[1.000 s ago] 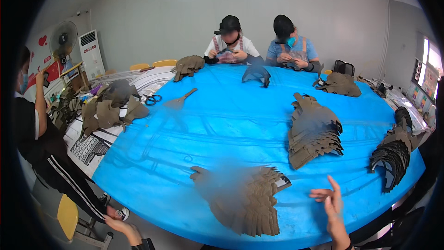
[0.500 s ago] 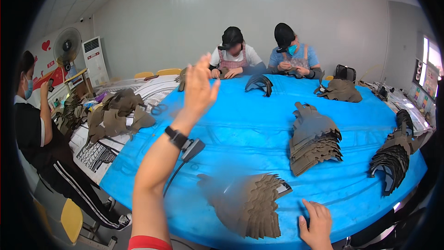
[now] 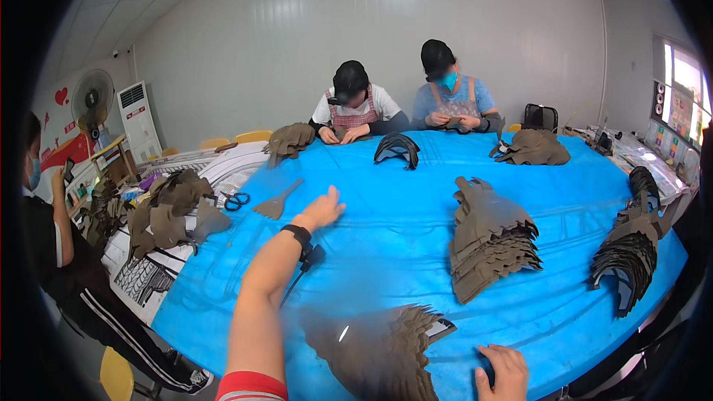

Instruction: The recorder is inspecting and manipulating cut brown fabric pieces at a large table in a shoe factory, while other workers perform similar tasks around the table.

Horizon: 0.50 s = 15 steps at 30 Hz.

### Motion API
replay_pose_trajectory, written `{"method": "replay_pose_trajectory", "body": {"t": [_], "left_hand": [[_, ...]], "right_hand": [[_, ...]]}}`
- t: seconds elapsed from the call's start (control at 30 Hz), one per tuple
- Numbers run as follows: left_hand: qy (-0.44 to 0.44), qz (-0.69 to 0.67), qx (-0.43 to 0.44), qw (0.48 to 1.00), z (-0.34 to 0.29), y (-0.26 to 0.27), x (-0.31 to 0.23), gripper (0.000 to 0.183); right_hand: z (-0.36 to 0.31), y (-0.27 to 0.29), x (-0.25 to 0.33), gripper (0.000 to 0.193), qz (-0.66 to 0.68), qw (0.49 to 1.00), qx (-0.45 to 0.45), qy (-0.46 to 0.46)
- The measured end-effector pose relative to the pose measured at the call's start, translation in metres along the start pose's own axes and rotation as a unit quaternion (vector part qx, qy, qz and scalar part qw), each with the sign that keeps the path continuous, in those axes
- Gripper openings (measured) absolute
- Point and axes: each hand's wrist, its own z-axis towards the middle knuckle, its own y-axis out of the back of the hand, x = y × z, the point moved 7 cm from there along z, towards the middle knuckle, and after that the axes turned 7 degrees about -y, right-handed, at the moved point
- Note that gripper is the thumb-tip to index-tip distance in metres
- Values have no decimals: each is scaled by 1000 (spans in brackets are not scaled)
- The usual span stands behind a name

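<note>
My left hand (image 3: 324, 209) reaches over the middle of the blue table cover (image 3: 401, 252), fingers loosely bent and apart, with nothing visible in it. A dark band with a small device and cable is on that wrist. One flat brown cut piece (image 3: 278, 200) lies just beyond it, to the left. My right hand (image 3: 506, 371) rests at the near edge, fingers stretched out and thumb apart, holding nothing. Between my arms a fanned stack of brown cut pieces (image 3: 379, 349) lies close to me, partly blurred. Another layered brown stack (image 3: 492, 241) sits farther off to the right.
Curved dark pieces (image 3: 627, 252) are piled at the right edge. Black-handled scissors (image 3: 236, 201) and brown scraps (image 3: 174, 212) lie at left. Across the table two people (image 3: 353, 108) handle small pieces. Another person (image 3: 56, 252) stands at left holding a phone. A dark curved piece (image 3: 397, 150) stands at the far side.
My left hand has come down from a raised position toward the table. The single brown piece beside it now shows. My right hand has hardly moved; the view has shifted slightly.
</note>
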Motion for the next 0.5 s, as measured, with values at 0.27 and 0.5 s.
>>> {"method": "replay_pose_trajectory", "body": {"t": [0.27, 0.5], "left_hand": [[-122, 245, -382, 883, 20, 109, -37, 90], [-44, 171, 54, 983, 47, 75, -72, 40]], "right_hand": [[2, -4, 2, 31, 9, 1000, 0, 0], [4, -4, -9, 29, -6, 999, -2, -48]]}}
